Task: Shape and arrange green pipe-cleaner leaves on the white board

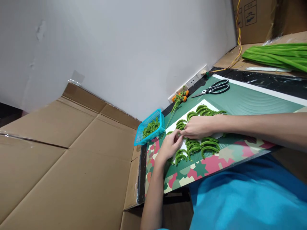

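My left hand (pixel 169 144) and my right hand (pixel 198 126) meet over a white sheet (pixel 203 103) on the table mat. The thumbs and forefingers of both are closed and almost touching; whatever lies between them is too small and covered to make out. Curved green fuzzy pieces, like bent chenille stems (pixel 193 146), lie in small clusters around both hands, on the sheet and on the mat. Another group of curved green pieces (pixel 203 110) lies beyond my right hand. The right hand hides part of the sheet and some pieces.
A blue plastic basket (pixel 138 138) with small green pieces stands at the left. Behind lie an orange-and-green flower stem (pixel 177 103) and black-handled scissors (pixel 211 89). Long green stems (pixel 275 56) lie at the far right. Cardboard (pixel 96 179) borders the table's left side, near a wall socket strip (pixel 192 81).
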### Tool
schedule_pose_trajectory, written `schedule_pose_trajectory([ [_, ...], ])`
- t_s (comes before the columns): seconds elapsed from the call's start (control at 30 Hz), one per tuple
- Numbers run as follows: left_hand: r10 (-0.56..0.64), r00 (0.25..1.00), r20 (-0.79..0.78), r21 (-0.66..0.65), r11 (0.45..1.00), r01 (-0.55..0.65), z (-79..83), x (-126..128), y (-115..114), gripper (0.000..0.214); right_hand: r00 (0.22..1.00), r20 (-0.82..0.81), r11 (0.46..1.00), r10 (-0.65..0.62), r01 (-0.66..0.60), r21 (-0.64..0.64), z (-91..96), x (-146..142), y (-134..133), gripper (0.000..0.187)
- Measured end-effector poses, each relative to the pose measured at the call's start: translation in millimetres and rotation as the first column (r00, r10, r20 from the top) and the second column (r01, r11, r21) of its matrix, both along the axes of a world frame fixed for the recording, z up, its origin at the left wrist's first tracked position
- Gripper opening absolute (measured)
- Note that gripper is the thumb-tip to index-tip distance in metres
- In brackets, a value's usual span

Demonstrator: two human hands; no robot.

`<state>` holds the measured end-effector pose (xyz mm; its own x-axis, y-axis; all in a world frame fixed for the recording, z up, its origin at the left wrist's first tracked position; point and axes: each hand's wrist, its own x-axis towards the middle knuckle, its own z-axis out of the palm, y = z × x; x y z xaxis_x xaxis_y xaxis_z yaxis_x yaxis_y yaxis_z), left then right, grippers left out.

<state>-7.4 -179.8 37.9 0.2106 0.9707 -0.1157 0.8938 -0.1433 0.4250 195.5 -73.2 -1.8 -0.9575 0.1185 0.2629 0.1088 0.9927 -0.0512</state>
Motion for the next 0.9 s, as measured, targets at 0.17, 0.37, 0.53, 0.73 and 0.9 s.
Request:
schedule_pose_trajectory([
  [0.17, 0.006, 1.0, 0.013, 0.007, 1.0, -0.006, 0.6, 0.7, -0.6, 0.022, 1.0, -0.011, 1.0, -0.005, 0.006, 0.025, 2.1, 0.5, -1.1, 0.033],
  [0.37, 0.012, 1.0, 0.0, 0.0, 1.0, -0.012, 1.5, 0.0, -0.9, 0.021, 1.0, -0.006, 1.0, -0.007, 0.007, 0.023, 3.2, 1.3, -2.0, 0.033],
  [0.53, 0.016, 1.0, 0.01, -0.008, 1.0, -0.016, 0.1, -2.2, -0.7, 0.021, 1.0, -0.025, 1.0, 0.003, -0.003, 0.014, 1.4, -0.1, -0.7, 0.031],
  [0.73, 0.011, 0.999, 0.035, -0.004, 1.0, -0.011, -2.8, -4.9, -0.3, 0.02, 1.0, -0.027, 1.0, 0.007, -0.006, 0.019, -0.6, -0.8, 0.6, 0.031],
  [0.9, 0.003, 0.999, 0.037, 0.004, 1.0, -0.004, -2.6, -5.4, -0.1, 0.018, 1.0, -0.023, 1.0, -0.001, 0.001, 0.019, -1.4, -0.9, 0.4, 0.031],
])
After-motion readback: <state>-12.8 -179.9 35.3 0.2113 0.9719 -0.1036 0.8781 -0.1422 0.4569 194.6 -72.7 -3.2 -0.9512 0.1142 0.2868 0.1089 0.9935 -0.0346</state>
